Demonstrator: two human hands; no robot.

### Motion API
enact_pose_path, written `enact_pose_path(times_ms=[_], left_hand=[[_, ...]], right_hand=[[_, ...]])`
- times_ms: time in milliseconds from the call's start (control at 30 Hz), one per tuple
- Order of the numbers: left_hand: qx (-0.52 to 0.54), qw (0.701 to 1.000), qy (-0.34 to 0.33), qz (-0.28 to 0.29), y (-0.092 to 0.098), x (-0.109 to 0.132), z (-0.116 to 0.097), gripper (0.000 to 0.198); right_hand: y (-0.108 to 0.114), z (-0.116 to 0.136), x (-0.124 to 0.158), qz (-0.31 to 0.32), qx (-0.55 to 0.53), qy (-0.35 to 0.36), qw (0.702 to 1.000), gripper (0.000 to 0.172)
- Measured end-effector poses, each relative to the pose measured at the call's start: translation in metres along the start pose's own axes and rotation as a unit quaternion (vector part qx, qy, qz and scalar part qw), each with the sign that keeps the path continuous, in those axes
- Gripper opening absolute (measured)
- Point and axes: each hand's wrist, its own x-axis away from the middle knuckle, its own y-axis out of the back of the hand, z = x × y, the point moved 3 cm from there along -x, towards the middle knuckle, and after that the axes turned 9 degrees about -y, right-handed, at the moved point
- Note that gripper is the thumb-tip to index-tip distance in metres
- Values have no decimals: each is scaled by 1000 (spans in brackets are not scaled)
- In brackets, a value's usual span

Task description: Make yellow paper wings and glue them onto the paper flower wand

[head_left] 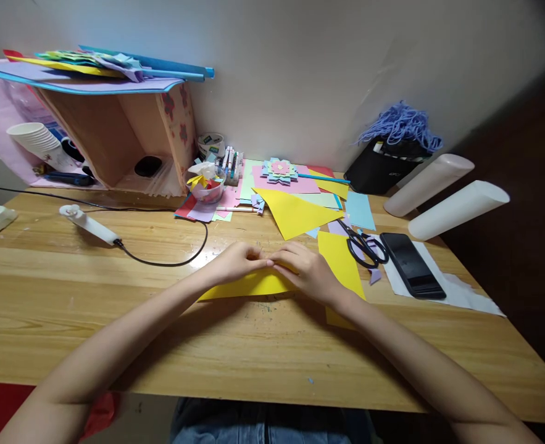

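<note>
A folded yellow paper [253, 285] lies on the wooden table [115, 333] in front of me. My left hand [237, 260] and my right hand [307, 268] meet over its top edge, fingers curled and pinching the paper. Part of the sheet is hidden under both hands. Another yellow sheet [344, 262] lies under my right wrist. A larger yellow triangle of paper [295, 213] lies just beyond my hands.
Black scissors [365, 246] and a black phone [411, 265] lie to the right on white paper. Coloured paper scraps, a paper flower [280, 171], a small bowl [207, 188] and pens sit at the back. A wooden box [115, 135], a corded white tool [89, 225], two white cylinders [457, 209].
</note>
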Motion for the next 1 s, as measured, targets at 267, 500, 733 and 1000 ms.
enact_pose_path(times_ms=[267,500,733,1000], left_hand=[[-68,991,-73,-92,2,9,-16,27],[-409,871,-224,-155,-11,24,-46,30],[-440,869,-214,-75,-49,13,-8,22],[-291,945,-84,-121,-42,5,9,22]], right_hand=[[19,2,-2,6,-56,-45,997,12],[31,4,6,-61,62,6,996,18],[-4,-26,14,57,23,-16,998,12],[-15,-47,7,145,-136,-169,965,7]])
